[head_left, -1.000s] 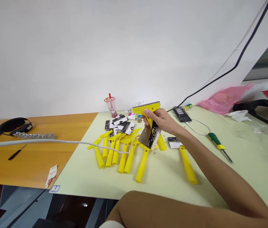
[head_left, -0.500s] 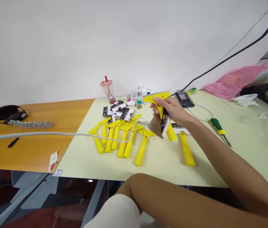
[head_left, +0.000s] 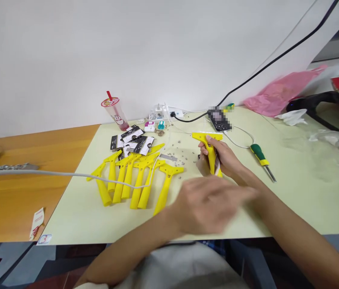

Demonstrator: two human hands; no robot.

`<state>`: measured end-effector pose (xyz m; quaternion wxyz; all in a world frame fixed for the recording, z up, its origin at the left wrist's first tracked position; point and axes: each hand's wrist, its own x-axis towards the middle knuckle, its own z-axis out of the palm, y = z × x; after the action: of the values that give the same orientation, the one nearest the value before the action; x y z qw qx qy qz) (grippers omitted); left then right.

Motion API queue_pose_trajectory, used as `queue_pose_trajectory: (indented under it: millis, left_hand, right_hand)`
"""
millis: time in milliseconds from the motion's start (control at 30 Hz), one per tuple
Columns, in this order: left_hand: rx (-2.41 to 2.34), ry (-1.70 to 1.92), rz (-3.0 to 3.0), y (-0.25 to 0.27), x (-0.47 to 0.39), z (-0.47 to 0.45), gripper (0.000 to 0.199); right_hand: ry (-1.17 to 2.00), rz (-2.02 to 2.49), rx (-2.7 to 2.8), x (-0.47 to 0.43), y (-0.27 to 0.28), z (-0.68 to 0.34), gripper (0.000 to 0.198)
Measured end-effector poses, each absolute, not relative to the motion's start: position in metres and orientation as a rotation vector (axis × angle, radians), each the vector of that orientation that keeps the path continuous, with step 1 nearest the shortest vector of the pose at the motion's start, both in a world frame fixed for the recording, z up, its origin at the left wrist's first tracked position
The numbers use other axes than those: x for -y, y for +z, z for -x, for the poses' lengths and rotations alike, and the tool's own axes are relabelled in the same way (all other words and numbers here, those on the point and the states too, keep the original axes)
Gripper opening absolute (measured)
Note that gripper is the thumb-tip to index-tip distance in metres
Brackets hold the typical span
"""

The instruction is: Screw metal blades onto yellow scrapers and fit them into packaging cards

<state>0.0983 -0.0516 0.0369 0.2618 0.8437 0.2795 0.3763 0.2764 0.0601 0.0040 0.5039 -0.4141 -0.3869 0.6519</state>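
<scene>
In the head view my right hand [head_left: 228, 157] is closed around a yellow T-shaped scraper [head_left: 210, 152], its head upright and a pale metal strip along its top edge. Part of a printed card and a dark, shiny piece show behind the scraper's handle in the same hand. My left hand [head_left: 207, 205] is in front of the handle's lower end, smeared by motion; its fingers are unclear. To the left lie several yellow scraper handles [head_left: 141, 182] side by side. Small metal screws [head_left: 182, 154] and a flat metal blade [head_left: 168, 157] lie behind them.
Black-and-white cards [head_left: 144, 145] are heaped at the back left near a drink cup [head_left: 118, 116] with a red straw. A green-and-yellow screwdriver [head_left: 259, 155] lies at right, below a phone [head_left: 220, 120]. A white cable [head_left: 79, 175] crosses over the handles.
My left arm has swung from the lower right up over the table, bringing its hand near the scraper. The right hand holds the scraper lower and more upright. The view has shifted right.
</scene>
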Motion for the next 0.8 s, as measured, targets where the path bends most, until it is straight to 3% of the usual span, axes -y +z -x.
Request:
queue_pose_trajectory:
  millis: [67, 333, 600, 800]
  left_hand:
    - [-0.849, 1.161, -2.366, 0.018, 0.038, -0.078, 0.021]
    - [-1.237, 0.901, -2.361, -0.04, 0.038, -0.001, 0.029]
    - [-1.332, 0.788, -2.308, -0.029, 0.025, 0.015, 0.03]
    - [-1.249, 1.019, -2.169, 0.008, -0.006, -0.01, 0.04]
  right_hand:
    - [1.604, 0.977, 0.947, -0.059, -0.001, -0.276, 0.05]
    - [1.715, 0.956, 1.041, -0.056, -0.011, -0.272, 0.049]
    - [1.806, 0.976, 1.219, -0.048, -0.014, -0.263, 0.053]
    - [1.818, 0.946, 1.385, -0.038, -0.008, -0.259, 0.05]
